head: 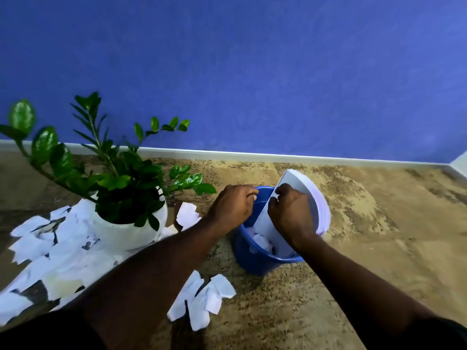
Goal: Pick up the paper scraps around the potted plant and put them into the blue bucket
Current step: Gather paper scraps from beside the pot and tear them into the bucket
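The blue bucket (246,258) stands on the floor right of the potted plant (126,233), with crumpled white paper (261,241) inside it. My left hand (232,208) is at the bucket's near-left rim, its fingers curled over the edge. My right hand (290,213) grips a thick bent stack of white paper (319,200) that stands partly inside the bucket and pokes out above its rim. Several white paper scraps (63,248) lie on the floor left of and in front of the pot, with more scraps (202,296) near the bucket's front and one piece (188,214) between pot and bucket.
A blue wall (252,84) with a white skirting board (278,156) runs behind everything. The plant's green leaves (113,173) spread out over the pot and toward the bucket. Mottled brown floor (366,248) stretches to the right of the bucket.
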`<action>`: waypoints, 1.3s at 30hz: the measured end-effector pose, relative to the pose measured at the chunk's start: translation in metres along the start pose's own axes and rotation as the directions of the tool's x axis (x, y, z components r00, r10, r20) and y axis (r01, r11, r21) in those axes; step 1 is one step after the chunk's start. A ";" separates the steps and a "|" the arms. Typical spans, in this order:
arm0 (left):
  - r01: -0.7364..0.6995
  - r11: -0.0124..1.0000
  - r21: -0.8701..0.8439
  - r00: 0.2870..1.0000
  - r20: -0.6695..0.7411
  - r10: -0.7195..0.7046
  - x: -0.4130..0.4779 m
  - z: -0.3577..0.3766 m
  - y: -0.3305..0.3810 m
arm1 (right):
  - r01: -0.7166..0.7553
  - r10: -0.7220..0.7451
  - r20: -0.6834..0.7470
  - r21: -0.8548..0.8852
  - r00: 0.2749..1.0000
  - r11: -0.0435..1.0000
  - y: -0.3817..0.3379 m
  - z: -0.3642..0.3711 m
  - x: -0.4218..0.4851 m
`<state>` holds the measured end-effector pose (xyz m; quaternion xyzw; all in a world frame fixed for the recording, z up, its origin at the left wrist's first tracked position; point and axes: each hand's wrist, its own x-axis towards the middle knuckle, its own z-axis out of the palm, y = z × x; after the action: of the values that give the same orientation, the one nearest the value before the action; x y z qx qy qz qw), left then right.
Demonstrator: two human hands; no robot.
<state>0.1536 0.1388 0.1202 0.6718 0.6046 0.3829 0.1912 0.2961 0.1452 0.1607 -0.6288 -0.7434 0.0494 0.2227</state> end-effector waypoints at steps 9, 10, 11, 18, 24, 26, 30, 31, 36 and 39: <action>0.030 0.999 0.040 0.988 0.152 -0.036 -0.053 -0.036 -0.051 | 0.453 -0.476 0.183 0.155 0.860 0.878 -0.052 0.061 -0.053; 0.023 0.996 0.086 0.981 0.189 -0.039 -0.061 -0.037 -0.058 | 0.433 -0.461 0.226 0.164 0.858 0.886 -0.053 0.068 -0.059; 0.039 0.989 0.143 0.968 0.241 -0.072 -0.070 -0.038 -0.064 | 0.403 -0.434 0.284 0.163 0.855 0.901 -0.051 0.081 -0.065; 0.028 0.871 0.491 0.750 0.565 -0.343 -0.128 -0.011 -0.124 | 0.300 -0.298 0.744 0.137 0.598 0.944 -0.018 0.146 -0.106; -0.033 0.776 0.630 0.743 0.534 -0.403 -0.142 0.021 -0.154 | 0.356 -0.119 0.840 -0.092 0.529 0.930 0.005 0.176 -0.128; -0.065 0.757 0.650 0.741 0.539 -0.399 -0.140 0.028 -0.162 | 0.360 -0.099 0.846 -0.114 0.523 0.926 0.008 0.186 -0.127; -0.123 0.703 0.700 0.740 0.537 -0.405 -0.130 0.037 -0.169 | 0.333 -0.069 0.840 -0.137 0.538 0.933 0.011 0.205 -0.124; -0.132 0.698 0.704 0.732 0.544 -0.410 -0.127 0.039 -0.172 | 0.308 -0.076 0.846 -0.107 0.528 0.945 0.013 0.211 -0.122; -0.172 0.724 0.669 0.746 0.568 -0.347 -0.110 0.040 -0.177 | 0.160 -0.104 0.821 0.016 0.561 0.987 0.013 0.207 -0.111; -0.153 0.757 0.635 0.749 0.574 -0.331 -0.102 0.037 -0.179 | 0.141 -0.124 0.838 0.057 0.531 0.988 0.009 0.199 -0.104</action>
<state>0.0642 0.0833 -0.0613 0.7531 0.6250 -0.1209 0.1661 0.2376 0.0891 -0.0489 -0.4722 -0.8049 0.3206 -0.1621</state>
